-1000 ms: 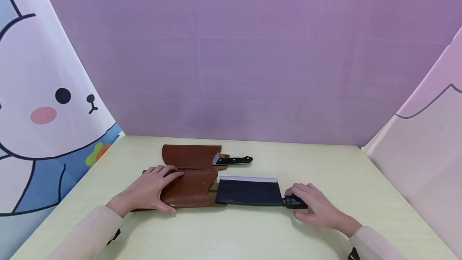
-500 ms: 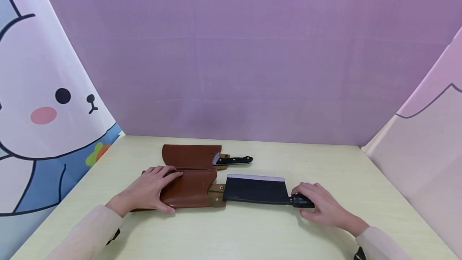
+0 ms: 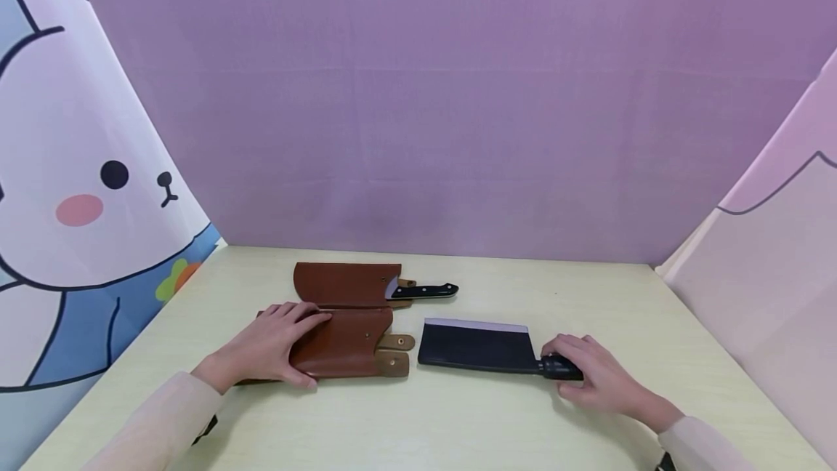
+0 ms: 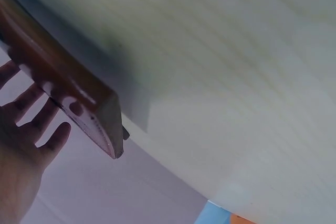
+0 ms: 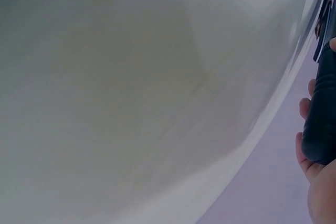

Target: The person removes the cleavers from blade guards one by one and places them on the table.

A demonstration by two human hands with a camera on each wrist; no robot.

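The left hand (image 3: 281,341) rests spread across a brown leather sheath (image 3: 346,344); the left wrist view shows its fingers separated. At the sheath's three o'clock, clear of it, is a broad black-bladed cleaver (image 3: 480,347), its handle gripped by the right hand (image 3: 596,378). The right wrist view alone shows fingertips behind that handle. Only the head view shows, at the sheath's twelve o'clock, a second brown leather sheath (image 3: 343,284) holding a black-handled riveted knife (image 3: 428,291).

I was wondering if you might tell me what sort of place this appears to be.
It looks like an improvised tabletop booth, perhaps for filming, though I cannot see beyond it: a pale table stands against a creased purple backdrop, with a cartoon-printed panel along its left side.
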